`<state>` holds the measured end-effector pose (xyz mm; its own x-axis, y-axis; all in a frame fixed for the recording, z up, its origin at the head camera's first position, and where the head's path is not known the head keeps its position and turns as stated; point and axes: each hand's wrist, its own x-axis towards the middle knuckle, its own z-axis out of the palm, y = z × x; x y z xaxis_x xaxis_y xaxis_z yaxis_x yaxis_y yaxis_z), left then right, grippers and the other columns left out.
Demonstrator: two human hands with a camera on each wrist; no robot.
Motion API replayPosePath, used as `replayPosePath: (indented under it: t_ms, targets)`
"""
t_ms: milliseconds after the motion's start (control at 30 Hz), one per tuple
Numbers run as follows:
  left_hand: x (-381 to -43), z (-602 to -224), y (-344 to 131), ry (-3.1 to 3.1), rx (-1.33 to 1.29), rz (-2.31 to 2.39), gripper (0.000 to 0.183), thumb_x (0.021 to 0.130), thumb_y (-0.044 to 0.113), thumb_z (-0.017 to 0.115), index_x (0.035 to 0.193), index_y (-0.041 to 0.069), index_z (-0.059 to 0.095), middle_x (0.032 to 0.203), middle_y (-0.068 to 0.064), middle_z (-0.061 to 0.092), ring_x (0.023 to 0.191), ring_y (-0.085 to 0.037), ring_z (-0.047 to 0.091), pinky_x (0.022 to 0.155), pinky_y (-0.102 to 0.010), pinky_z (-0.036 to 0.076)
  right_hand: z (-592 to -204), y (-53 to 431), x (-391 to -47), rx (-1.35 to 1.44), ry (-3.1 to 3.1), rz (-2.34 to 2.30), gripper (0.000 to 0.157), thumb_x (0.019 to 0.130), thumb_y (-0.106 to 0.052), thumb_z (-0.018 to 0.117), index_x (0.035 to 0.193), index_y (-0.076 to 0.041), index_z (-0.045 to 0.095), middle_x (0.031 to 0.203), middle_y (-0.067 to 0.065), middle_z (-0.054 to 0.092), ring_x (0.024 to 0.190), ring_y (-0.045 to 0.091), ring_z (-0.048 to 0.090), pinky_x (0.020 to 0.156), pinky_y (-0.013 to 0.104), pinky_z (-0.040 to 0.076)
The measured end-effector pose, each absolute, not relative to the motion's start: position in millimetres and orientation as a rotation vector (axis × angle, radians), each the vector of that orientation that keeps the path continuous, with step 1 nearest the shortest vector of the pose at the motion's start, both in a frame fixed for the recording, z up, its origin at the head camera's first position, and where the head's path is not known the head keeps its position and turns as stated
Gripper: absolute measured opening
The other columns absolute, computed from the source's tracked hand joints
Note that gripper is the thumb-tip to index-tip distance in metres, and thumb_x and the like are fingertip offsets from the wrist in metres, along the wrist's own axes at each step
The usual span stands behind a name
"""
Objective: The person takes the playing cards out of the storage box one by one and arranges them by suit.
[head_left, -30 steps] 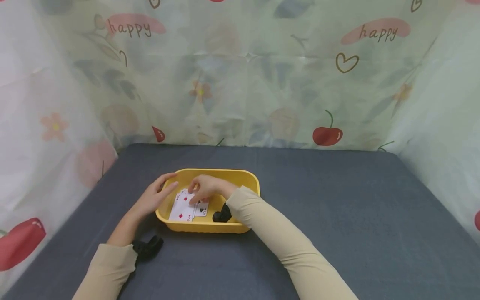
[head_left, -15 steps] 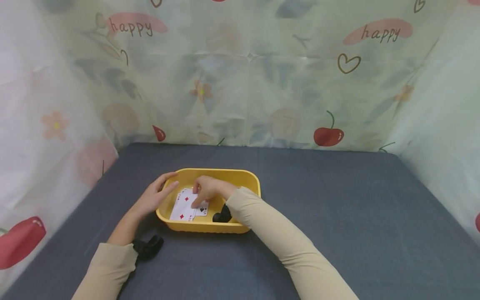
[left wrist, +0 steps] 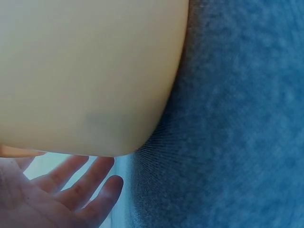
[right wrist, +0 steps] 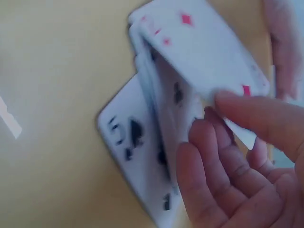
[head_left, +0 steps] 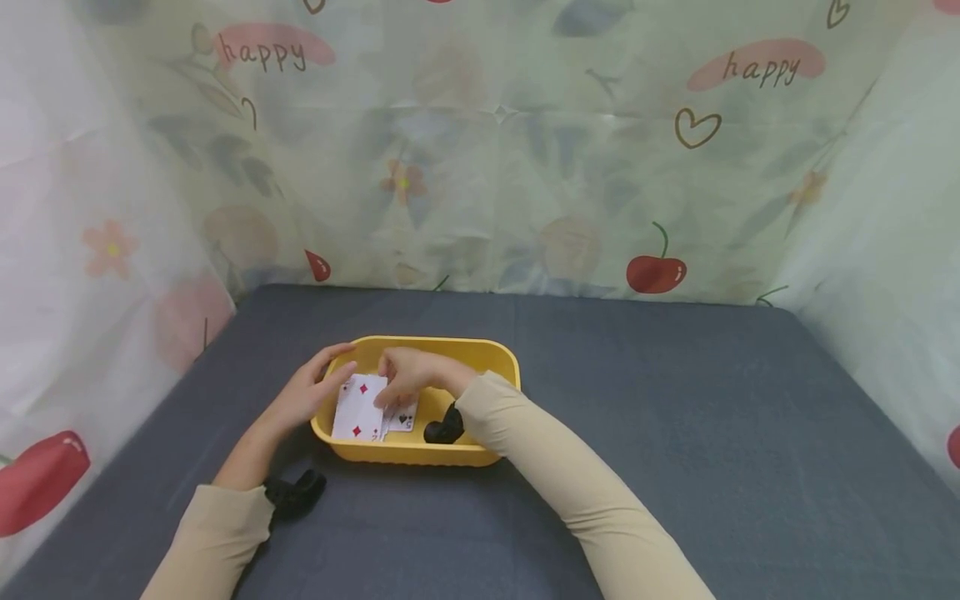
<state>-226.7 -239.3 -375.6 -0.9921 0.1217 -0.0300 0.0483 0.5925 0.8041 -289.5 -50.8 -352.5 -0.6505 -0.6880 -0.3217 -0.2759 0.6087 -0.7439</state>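
In the head view, a yellow plastic tub (head_left: 420, 455) holds a small pile of playing cards at its left end. My right hand (head_left: 411, 372) reaches into it and pinches the right edge of the top card, a two of diamonds (head_left: 362, 410). The right wrist view shows that card (right wrist: 197, 45) tilted up off the pile, thumb on its face. Beneath it, a five of spades (right wrist: 126, 137) sticks out with other cards fanned over it. My left hand (head_left: 306, 392) is at the tub's left rim, fingers extended; in the left wrist view its fingers (left wrist: 80, 187) lie beside the tub wall.
A dark grey cloth (head_left: 645, 433) covers the table, spreading widely to the tub's right. A patterned curtain (head_left: 495, 167) encloses the back and sides. Black wrist devices (head_left: 297, 495) show at both sleeves, the right one (head_left: 446, 427) low over the tub's inside.
My right hand has shifted slightly left, and the two of diamonds has moved left and up with it, off the cards below. My left hand stays at the rim.
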Motion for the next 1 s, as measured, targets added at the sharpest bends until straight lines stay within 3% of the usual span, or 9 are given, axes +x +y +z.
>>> replayPosePath:
  t_ms: [167,367,500,633,1000]
  targets:
    - [-225.7,-373.5,-238.2,2.734,0.158,1.374,0.060,0.097,0.043,0.045,0.145,0.010,0.030,0.151,-0.021,0.025,0.136,-0.041,0.027,0.108,-0.061,0.025,-339.7,-49.1,-287.7,-0.726,2.158,-0.978,0.026,0.088,-0.005,0.062,0.105,-0.004,0.043,0.085,0.007,0.055,0.068,0.014,0.060,0.065,0.025,0.054]
    - [-225.8,-373.0,-237.6,2.734,0.148,1.360,0.061,0.097,0.044,0.044,0.145,0.010,0.028,0.151,-0.021,0.026,0.134,-0.041,0.030,0.107,-0.060,0.028,-325.5,-35.1,-289.2,-0.728,2.222,-1.057,0.028,0.090,-0.004,0.057,0.113,-0.004,0.043,0.098,0.017,0.065,0.072,0.015,0.062,0.068,0.029,0.056]
    - [-225.9,-373.6,-237.0,2.749,0.129,1.333,0.062,0.096,0.046,0.043,0.145,0.011,0.028,0.151,-0.021,0.026,0.134,-0.041,0.031,0.107,-0.060,0.029,-317.4,-20.1,-292.2,-0.733,2.282,-1.103,0.020,0.091,-0.005,0.056,0.110,-0.006,0.047,0.099,0.016,0.067,0.076,0.014,0.062,0.069,0.028,0.056]
    - [-226.0,-374.3,-235.9,2.761,0.120,1.336,0.061,0.097,0.046,0.042,0.145,0.010,0.029,0.151,-0.021,0.026,0.134,-0.041,0.030,0.108,-0.060,0.026,-312.7,-2.9,-298.4,-0.703,2.334,-1.142,0.013,0.091,-0.007,0.057,0.104,-0.005,0.053,0.095,0.013,0.065,0.078,0.016,0.061,0.078,0.036,0.056]
    - [-227.0,-374.2,-236.3,2.748,0.107,1.344,0.059,0.097,0.042,0.044,0.145,0.011,0.029,0.152,-0.020,0.024,0.136,-0.040,0.028,0.109,-0.059,0.025,-303.1,49.7,-305.6,-0.579,2.378,-1.294,0.017,0.092,-0.011,0.056,0.108,-0.004,0.056,0.101,0.013,0.062,0.087,0.021,0.062,0.083,0.038,0.054]
